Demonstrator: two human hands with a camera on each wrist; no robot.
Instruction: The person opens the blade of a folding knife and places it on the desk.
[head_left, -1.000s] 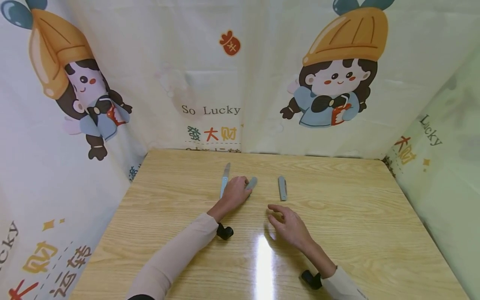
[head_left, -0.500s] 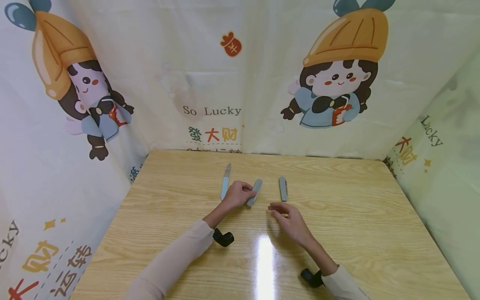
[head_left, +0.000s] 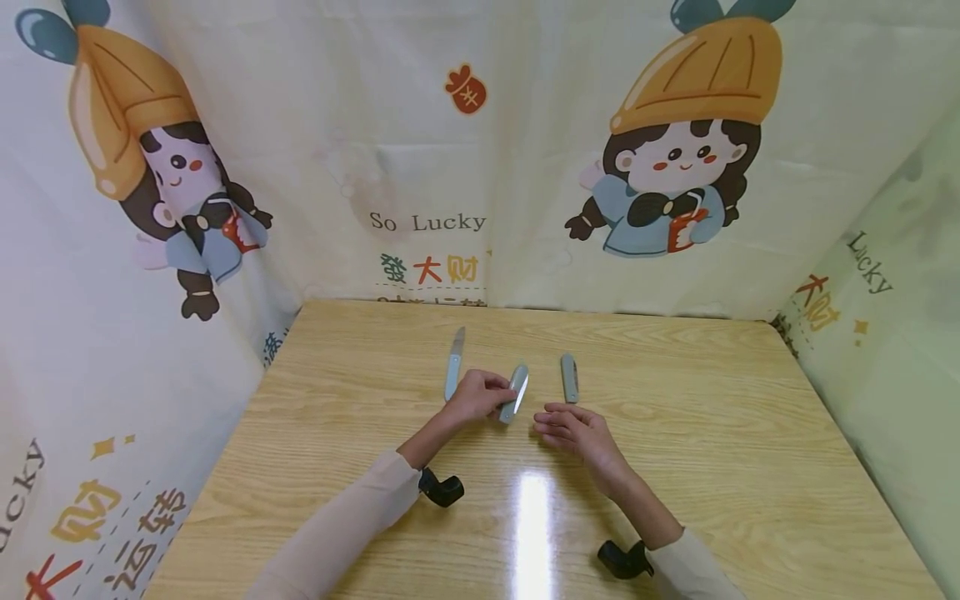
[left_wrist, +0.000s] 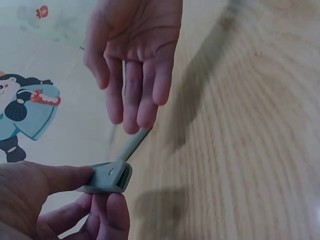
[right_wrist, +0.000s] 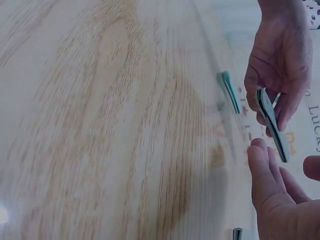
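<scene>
My left hand (head_left: 477, 395) pinches a folded grey-green pocket knife (head_left: 514, 400) between thumb and fingers, raised over the middle of the table. In the left wrist view the end of this pocket knife (left_wrist: 107, 176) points toward my right hand (left_wrist: 140, 60). That right hand (head_left: 588, 442) hovers just to the right with its fingers extended and holds nothing. Left of the left hand lies an opened knife (head_left: 453, 375) with a light blue handle, blade toward the back. A second folded grey pocket knife (head_left: 570, 379) lies beyond the right hand's fingertips.
The wooden table (head_left: 712, 433) ends at a printed cloth backdrop (head_left: 525, 167), which also hangs along both sides. A black wrist camera (head_left: 442, 489) sticks out from the left wrist, and another black camera (head_left: 624, 560) from the right.
My left hand has lifted the folded pocket knife and drawn it nearer and slightly right. My right hand has stayed almost in place, its fingers straightening. The other knives lie as before.
</scene>
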